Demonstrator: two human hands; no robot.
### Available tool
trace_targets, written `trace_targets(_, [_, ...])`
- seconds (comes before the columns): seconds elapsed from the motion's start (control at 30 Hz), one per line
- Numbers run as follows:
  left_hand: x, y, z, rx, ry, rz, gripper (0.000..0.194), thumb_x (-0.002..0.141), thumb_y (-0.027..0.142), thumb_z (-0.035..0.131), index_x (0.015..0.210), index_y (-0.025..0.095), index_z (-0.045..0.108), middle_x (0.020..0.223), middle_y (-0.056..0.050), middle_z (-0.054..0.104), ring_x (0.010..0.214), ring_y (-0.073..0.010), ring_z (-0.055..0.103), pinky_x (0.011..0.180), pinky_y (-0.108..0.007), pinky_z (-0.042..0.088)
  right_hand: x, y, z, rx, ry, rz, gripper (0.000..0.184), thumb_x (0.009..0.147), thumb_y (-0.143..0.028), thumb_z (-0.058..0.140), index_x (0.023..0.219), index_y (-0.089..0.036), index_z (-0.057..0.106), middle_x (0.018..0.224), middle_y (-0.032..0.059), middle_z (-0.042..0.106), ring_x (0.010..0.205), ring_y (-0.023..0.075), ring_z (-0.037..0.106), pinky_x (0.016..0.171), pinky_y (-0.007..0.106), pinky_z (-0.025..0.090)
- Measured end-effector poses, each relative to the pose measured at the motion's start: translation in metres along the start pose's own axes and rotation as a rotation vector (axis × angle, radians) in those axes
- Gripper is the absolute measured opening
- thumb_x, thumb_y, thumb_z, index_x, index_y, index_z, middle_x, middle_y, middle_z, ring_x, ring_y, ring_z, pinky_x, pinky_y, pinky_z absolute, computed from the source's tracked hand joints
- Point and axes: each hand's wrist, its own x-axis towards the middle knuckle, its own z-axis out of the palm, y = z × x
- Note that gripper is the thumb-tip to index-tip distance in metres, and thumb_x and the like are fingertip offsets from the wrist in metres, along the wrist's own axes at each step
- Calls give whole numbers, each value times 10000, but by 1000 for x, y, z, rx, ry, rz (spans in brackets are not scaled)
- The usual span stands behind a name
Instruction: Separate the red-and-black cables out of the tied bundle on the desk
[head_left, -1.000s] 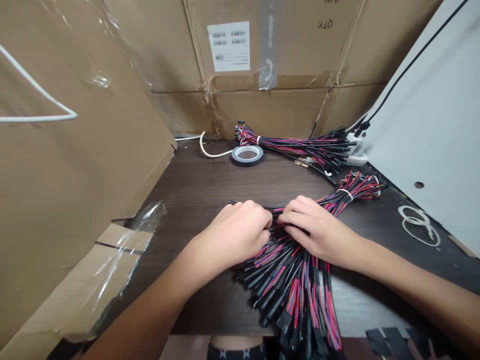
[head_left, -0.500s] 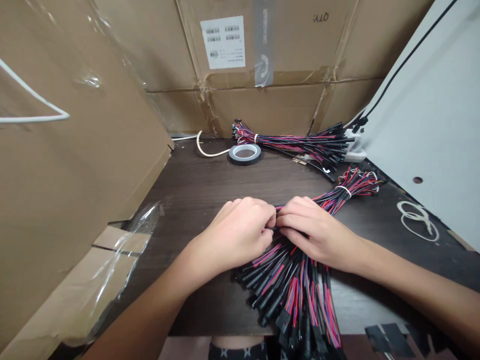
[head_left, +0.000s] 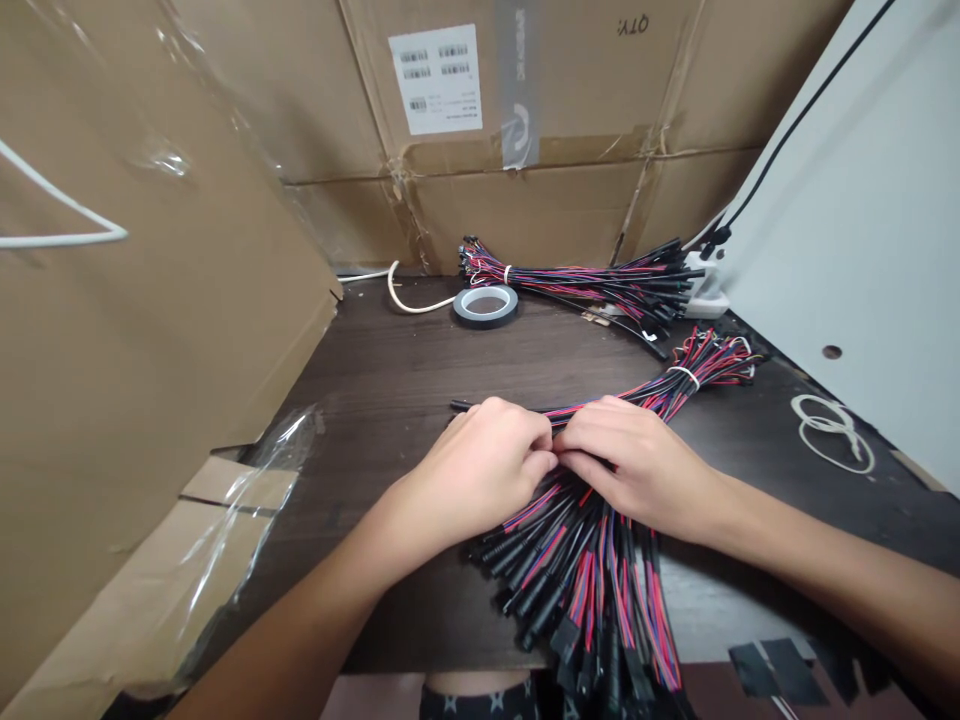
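Note:
A fanned-out bundle of red, blue and black cables [head_left: 585,580] lies on the dark table, tied near its far end with a white band [head_left: 683,377]. Black connectors and sleeves sit at the near ends, some hanging past the table edge. My left hand [head_left: 491,460] and my right hand [head_left: 637,465] meet over the middle of this bundle, fingertips pinched close together. What is between the fingertips is mostly hidden, but it appears to be cable from the bundle. One black cable end [head_left: 460,405] sticks out beyond my left hand.
A second tied cable bundle [head_left: 577,283] lies at the back, beside a roll of black tape [head_left: 485,306] and a white power strip [head_left: 706,285]. A coiled pale cord [head_left: 832,432] rests at right. Cardboard [head_left: 195,300] stands left and behind; black tape pieces [head_left: 776,670] hang at the front edge.
My hands stay over the bundle, with the fingertips slightly closer together. The black cable end left of my left hand now shows. The view has shifted slightly.

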Motion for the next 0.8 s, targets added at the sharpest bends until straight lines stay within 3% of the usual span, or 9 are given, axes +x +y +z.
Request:
trace_targets(0.37, [2,4,0,30,79,92,234,788,55,617,623,164,492,612,35,538,589,-126,482,575,-264,294,1,1,-3,1,5,5,192,956,-151,462,863,-143,630,781,34,647,721,156,537,674,303,333])
trace_targets(0.63, [0,0,-1,358,116,187,129,905,160,548,781,165,584,762,-23,632,700,-194,583,609,-296,367,3,2,-5,-5,57,21,215,958,-135,430,858,-145,620,747,31,655,687,146,556,666,303,329])
trace_targets(0.8, [1,-5,2,343,107,174,107,924,165,537,869,158,629,844,-43,651,782,-215,617,689,-319,450,2,4,-3,-12,65,28,184,959,-147,447,925,-137,628,793,37,679,697,143,582,674,299,352])
